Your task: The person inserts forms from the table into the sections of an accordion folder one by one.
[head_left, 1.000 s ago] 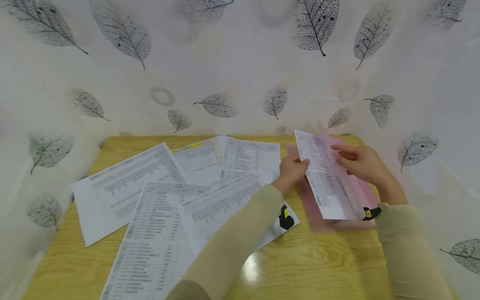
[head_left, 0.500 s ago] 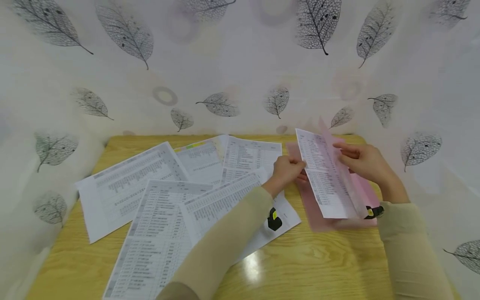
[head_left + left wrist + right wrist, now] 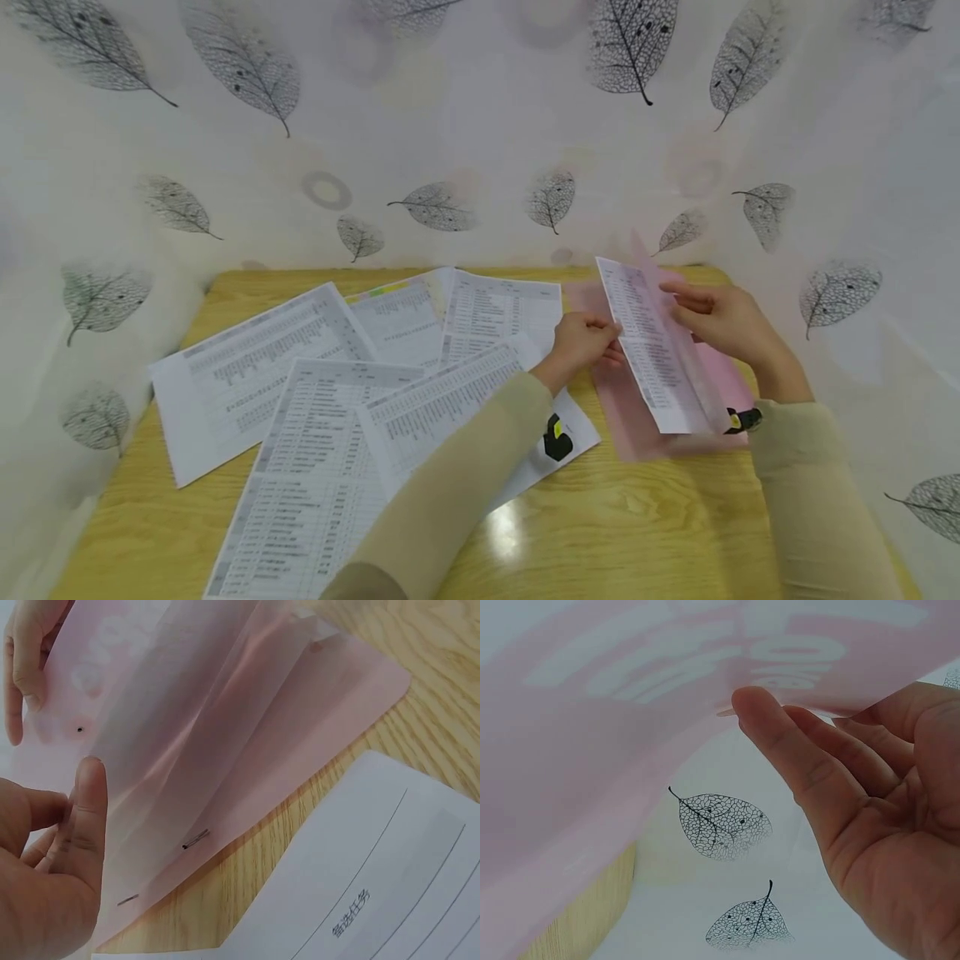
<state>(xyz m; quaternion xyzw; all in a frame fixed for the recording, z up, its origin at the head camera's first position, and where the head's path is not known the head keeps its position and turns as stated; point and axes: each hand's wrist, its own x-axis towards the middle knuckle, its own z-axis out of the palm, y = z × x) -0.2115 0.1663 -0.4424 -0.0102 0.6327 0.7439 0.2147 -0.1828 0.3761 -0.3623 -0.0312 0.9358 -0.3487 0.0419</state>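
A pink translucent folder (image 3: 637, 421) lies open at the right of the wooden table (image 3: 600, 517), its upper flap (image 3: 630, 712) lifted. A printed sheet (image 3: 652, 350) stands tilted between the flaps. My left hand (image 3: 585, 342) pinches the sheet's left edge, with the thumb (image 3: 86, 817) lying on top. My right hand (image 3: 712, 321) holds the raised flap from the right, its fingers (image 3: 802, 757) stretched under the flap's edge. In the left wrist view, two right-hand fingertips (image 3: 22, 667) show over the flap.
Several printed sheets (image 3: 322, 400) lie fanned over the left and middle of the table, and one (image 3: 390, 885) is close to the folder. A leaf-patterned cloth (image 3: 480, 125) walls in the back and sides. Bare wood (image 3: 637, 533) shows along the front edge.
The sheet and both hands have shifted slightly to the right over the folder. Both grips look the same.
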